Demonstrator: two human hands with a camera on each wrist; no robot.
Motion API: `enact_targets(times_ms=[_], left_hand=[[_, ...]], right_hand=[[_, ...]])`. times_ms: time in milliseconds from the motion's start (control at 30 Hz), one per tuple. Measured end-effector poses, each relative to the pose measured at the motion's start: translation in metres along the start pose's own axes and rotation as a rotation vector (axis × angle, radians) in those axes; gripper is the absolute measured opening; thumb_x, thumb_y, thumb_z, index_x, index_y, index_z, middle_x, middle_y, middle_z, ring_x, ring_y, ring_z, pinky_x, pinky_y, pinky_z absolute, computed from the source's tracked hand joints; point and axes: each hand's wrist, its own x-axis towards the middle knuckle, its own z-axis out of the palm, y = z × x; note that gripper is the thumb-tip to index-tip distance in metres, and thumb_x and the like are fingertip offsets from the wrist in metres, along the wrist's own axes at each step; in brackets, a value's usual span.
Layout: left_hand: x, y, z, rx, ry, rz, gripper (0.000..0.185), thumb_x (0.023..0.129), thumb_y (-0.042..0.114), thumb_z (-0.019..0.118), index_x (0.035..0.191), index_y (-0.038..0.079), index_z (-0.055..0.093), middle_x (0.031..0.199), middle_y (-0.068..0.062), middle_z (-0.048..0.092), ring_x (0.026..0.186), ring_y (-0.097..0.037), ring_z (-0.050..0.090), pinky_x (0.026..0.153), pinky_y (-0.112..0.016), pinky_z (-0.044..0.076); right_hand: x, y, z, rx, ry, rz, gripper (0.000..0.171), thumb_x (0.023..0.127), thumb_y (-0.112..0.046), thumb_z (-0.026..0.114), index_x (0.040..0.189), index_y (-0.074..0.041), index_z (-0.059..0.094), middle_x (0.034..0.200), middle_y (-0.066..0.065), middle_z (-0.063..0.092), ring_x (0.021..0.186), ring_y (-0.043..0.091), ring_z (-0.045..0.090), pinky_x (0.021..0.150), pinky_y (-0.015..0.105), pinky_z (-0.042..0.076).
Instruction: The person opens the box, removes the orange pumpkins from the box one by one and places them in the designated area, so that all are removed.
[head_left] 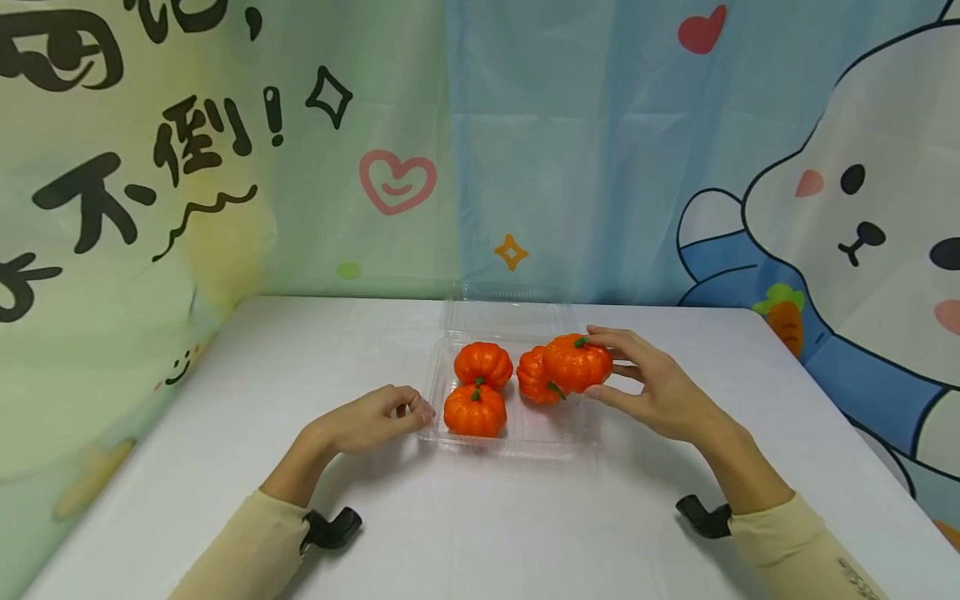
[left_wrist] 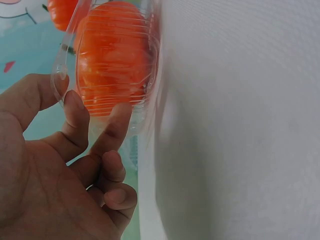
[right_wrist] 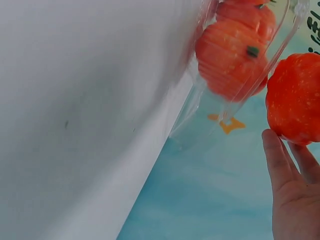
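My held pumpkin [head_left: 577,363] hides much of the tipped pumpkin [head_left: 531,377] behind it — the clear tray's [head_left: 517,442] far lid is barely discernible.

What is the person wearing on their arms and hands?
Both arms wear long, pale cream sleeves ending at the wrists. A black clip-like mount sits at each cuff. The left hand and right hand are bare, with no gloves.
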Motion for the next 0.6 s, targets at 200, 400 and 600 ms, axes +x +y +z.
enact_targets(times_ms=[200,400,600], left_hand=[[0.0,-0.001,0.0,-0.007,-0.004,0.003,0.024,0.104,0.026,0.054,0.086,0.012,0.062,0.12,-0.005,0.072,0.115,-0.022,0.059,0.092,-0.033,0.045],[0.0,-0.004,0.001,-0.004,-0.004,-0.002,0.024,0.104,0.028,0.055,0.09,0.011,0.064,0.118,-0.003,0.071,0.11,-0.021,0.058,0.09,-0.033,0.044],[0.0,-0.003,0.001,-0.002,-0.002,-0.01,0.024,0.104,0.029,0.055,0.097,0.009,0.067,0.114,0.0,0.07,0.106,-0.02,0.055,0.089,-0.032,0.044]], right_hand=[[-0.004,0.006,-0.009,-0.019,0.051,0.004,0.067,0.082,-0.005,0.086,0.141,-0.015,0.055,0.152,0.008,0.048,0.132,0.025,0.054,0.097,0.011,0.045],[-0.01,0.017,-0.017,-0.112,0.104,0.035,0.082,0.077,-0.006,0.09,0.148,-0.012,0.049,0.144,0.011,0.05,0.126,0.032,0.056,0.093,0.011,0.046],[-0.017,0.028,-0.025,-0.203,0.137,0.077,0.09,0.077,-0.005,0.09,0.153,-0.009,0.044,0.14,0.016,0.046,0.127,0.038,0.051,0.085,0.049,0.055]])
